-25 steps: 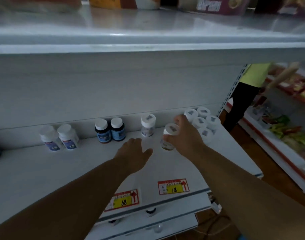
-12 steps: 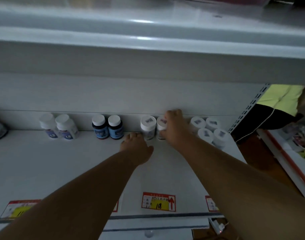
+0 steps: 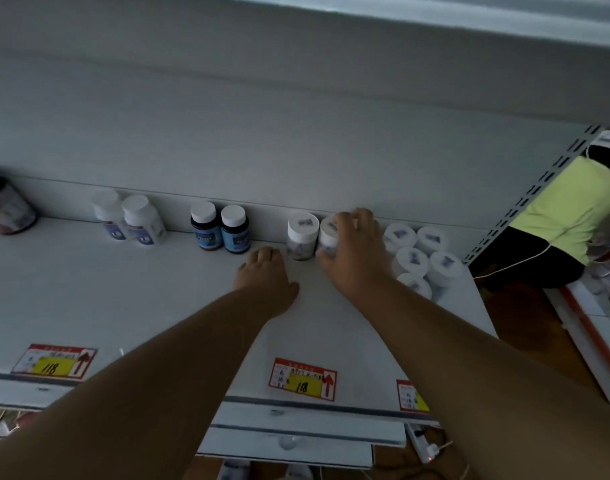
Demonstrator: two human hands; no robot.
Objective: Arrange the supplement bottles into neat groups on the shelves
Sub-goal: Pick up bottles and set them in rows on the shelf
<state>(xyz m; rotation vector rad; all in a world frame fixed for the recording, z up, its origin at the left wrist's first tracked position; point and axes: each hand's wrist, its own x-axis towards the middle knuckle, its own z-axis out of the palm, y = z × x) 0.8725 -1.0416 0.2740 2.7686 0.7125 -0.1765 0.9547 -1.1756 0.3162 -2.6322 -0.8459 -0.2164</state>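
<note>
My right hand [image 3: 355,251] grips a clear white-capped bottle [image 3: 328,233] standing at the back of the white shelf [image 3: 123,306], right beside a matching bottle [image 3: 302,235]. My left hand [image 3: 265,278] rests on the shelf just in front of that pair, holding nothing. Two dark blue-labelled bottles [image 3: 219,226] stand to the left, and two white bottles [image 3: 130,220] further left. Several white-capped bottles [image 3: 421,258] cluster at the right end, partly hidden by my right wrist.
A large dark jar [image 3: 5,209] sits at the far left. Red and yellow price tags [image 3: 302,377] line the shelf's front edge. Another shelf overhangs above. A person in a yellow-green shirt [image 3: 566,216] crouches in the aisle to the right.
My right hand carried the clear bottle from mid-shelf to the back wall, setting it beside the single matching bottle. My left hand slid slightly forward. The view moved closer and lower.
</note>
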